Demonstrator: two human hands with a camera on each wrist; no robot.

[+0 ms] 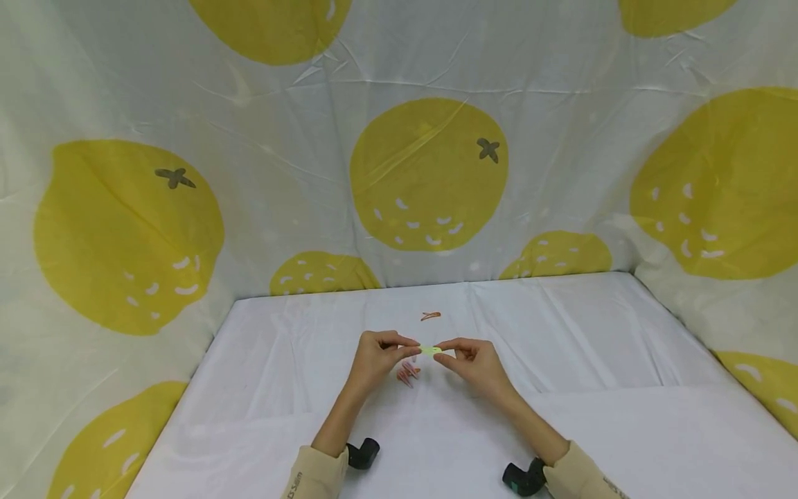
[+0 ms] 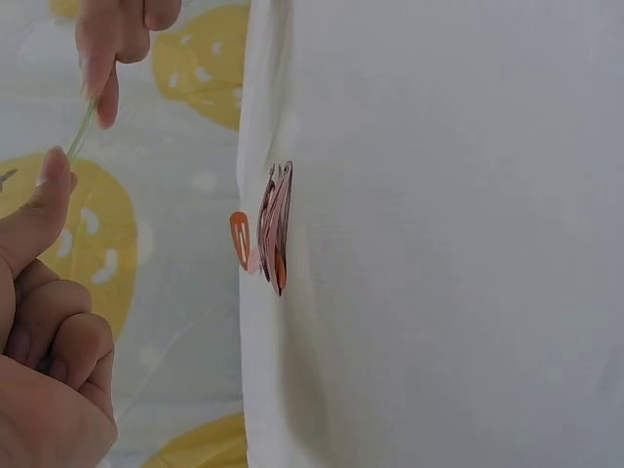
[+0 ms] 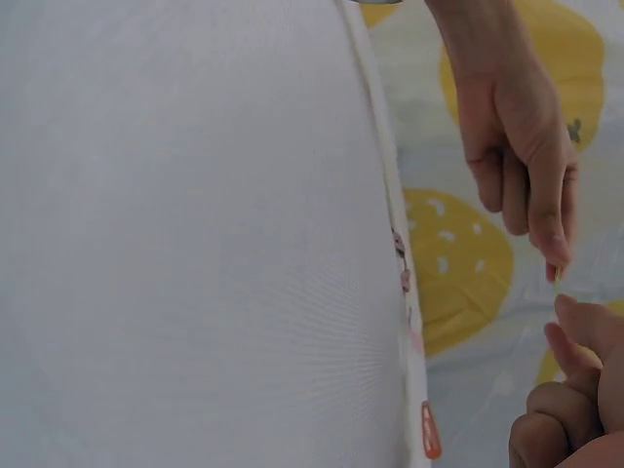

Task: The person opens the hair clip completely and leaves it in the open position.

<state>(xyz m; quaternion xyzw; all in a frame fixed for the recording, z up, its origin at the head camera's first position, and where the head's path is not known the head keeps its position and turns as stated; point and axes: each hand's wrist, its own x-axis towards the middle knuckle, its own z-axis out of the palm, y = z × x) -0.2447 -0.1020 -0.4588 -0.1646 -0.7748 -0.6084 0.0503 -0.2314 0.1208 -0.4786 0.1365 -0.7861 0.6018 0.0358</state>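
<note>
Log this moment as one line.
left hand: pinches green item; right hand: pinches its other end; clip pile: on table; orange clip: on table, beyond hands

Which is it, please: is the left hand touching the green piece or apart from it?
Touching: the head view shows the left hand pinching one end of the green piece.

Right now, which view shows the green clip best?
The head view: the green clip shows its broad face between left hand and right hand, though small. The left wrist view shows its thin edge; the right wrist view, barely a sliver.
</note>
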